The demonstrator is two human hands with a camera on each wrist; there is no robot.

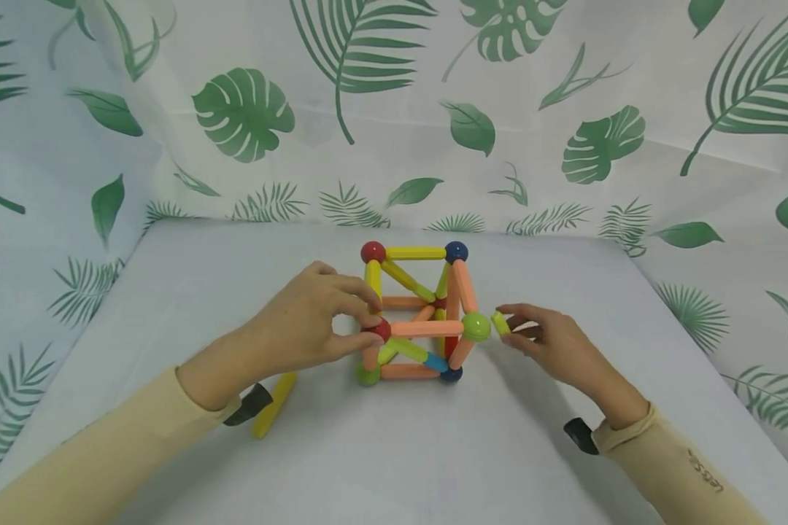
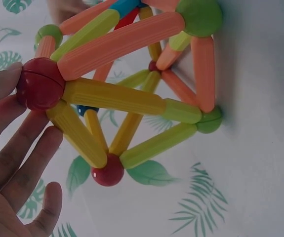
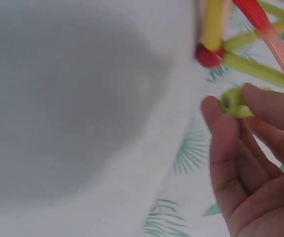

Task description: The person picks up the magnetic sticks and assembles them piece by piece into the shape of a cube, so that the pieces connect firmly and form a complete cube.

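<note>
A cube-like frame of magnetic building rods (image 1: 427, 329) and balls stands on the table, in salmon, yellow, lime and blue. My left hand (image 1: 322, 313) pinches the red ball (image 1: 382, 332) at its upper front left corner; the left wrist view shows thumb and fingertips on this red ball (image 2: 40, 84). Just right of the green ball (image 1: 476, 327) at the other front corner, my right hand (image 1: 554, 339) holds a lime magnetic rod (image 1: 501, 324) between thumb and fingers, apart from the frame. The right wrist view shows the end of that lime rod (image 3: 233, 102), with a dark spot.
A loose yellow rod (image 1: 274, 405) lies on the white table (image 1: 433, 452), partly under the left forearm. Behind the frame hangs a white cloth (image 1: 381, 146) printed with green leaves. Dark wrist devices show below both cuffs.
</note>
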